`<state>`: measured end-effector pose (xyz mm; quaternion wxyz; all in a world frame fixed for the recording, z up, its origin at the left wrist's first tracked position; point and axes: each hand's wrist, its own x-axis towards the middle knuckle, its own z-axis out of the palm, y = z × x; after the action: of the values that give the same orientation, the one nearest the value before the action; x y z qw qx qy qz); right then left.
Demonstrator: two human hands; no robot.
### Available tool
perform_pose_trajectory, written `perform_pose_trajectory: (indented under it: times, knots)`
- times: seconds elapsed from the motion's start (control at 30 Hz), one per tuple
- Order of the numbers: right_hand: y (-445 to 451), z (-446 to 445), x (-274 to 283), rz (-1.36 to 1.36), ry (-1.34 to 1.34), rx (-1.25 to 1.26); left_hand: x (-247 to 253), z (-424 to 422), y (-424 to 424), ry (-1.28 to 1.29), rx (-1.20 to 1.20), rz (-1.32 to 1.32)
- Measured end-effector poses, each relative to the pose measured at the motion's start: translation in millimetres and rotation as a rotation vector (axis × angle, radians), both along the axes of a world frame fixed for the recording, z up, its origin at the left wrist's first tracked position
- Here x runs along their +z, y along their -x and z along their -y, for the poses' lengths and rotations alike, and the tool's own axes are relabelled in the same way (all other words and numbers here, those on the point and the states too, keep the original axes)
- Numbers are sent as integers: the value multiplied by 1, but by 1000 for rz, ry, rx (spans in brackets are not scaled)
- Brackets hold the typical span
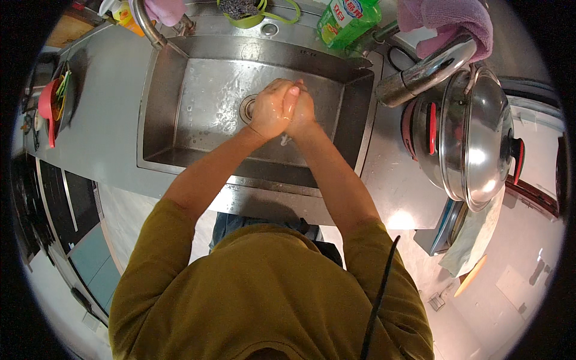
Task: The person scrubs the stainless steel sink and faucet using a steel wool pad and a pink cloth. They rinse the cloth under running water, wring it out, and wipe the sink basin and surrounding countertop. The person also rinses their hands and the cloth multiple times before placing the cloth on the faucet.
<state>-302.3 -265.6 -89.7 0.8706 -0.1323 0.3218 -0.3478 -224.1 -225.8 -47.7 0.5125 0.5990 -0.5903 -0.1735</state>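
My left hand (271,110) and my right hand (302,108) are clasped together, wet and shiny, above the basin of a stainless steel sink (204,135). The fingers are interlaced or wrapped round each other, and no object shows between them. Just left of the hands lies the round drain (246,109), partly hidden by them. A little white foam or water shows under the wrists. Water drops dot the sink floor.
A metal faucet (146,24) stands at the upper left, another metal spout (425,69) at the right. Behind the sink are a green detergent bottle (346,22) and a green holder (247,20) with a dark scrubber. A lidded steel wok (477,139) stands right; a red ladle (50,105) lies far left.
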Motion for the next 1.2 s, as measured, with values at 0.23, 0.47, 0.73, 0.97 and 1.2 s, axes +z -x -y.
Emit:
perform_pose_trajectory:
  times: [0.23, 0.47, 0.73, 0.97, 1.2]
  knots:
    - [-26, -21, -16, -820, 565, -8, -38, 4, -9, -345, 369, -834]
    - [56, 37, -72, -1254, 436, 723, -65, -56, -95, -375, 577, -1767]
    - [29, 70, -217, -2087, 1192, -61, -16, -150, -135, -372, 415, -1636]
    - [-89, 8, -160, -1148, 1423, 392, -38, -158, -142, -384, 427, -1692]
    - [-14, 67, -196, -1589, 1287, -356, -17, -172, -160, -393, 411, -1662]
